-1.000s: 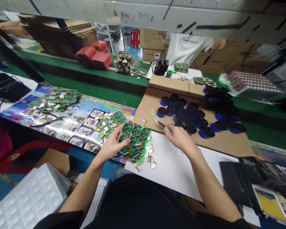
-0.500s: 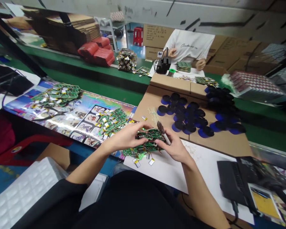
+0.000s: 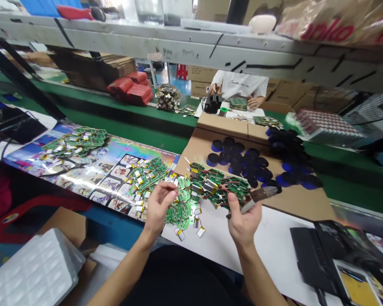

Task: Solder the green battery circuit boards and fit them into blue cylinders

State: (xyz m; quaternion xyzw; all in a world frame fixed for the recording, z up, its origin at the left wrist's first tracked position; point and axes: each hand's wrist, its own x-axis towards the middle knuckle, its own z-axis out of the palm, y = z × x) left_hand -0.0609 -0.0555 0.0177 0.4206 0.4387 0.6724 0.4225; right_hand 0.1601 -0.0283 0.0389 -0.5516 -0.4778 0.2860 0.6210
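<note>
My right hand [image 3: 242, 219] grips a white-handled tool [image 3: 247, 207] with a dark flat blade pointing right. A strand of green circuit boards [image 3: 215, 185] joined by red and black wires stretches just above my right fingers, across the cardboard edge. My left hand [image 3: 159, 204] is raised with curled fingers at the strand's left end, over a heap of boards [image 3: 181, 214]. Whether those fingers pinch anything is hard to see. Small silver-and-yellow batteries [image 3: 200, 231] lie loose on a white paper sheet [image 3: 274, 242].
More board heaps [image 3: 148, 176] lie on a holographic printed mat [image 3: 115, 163] to the left. Dark round discs [image 3: 249, 163] with blue sides stand on cardboard [image 3: 191, 157] ahead. A black device [image 3: 315, 255] sits at right. A co-worker [image 3: 239, 85] sits beyond the green bench.
My hands have moved apart from the bundle they held together. The boards now lie spread out as a long strand, and the tool has swung right, its blade pointing right.
</note>
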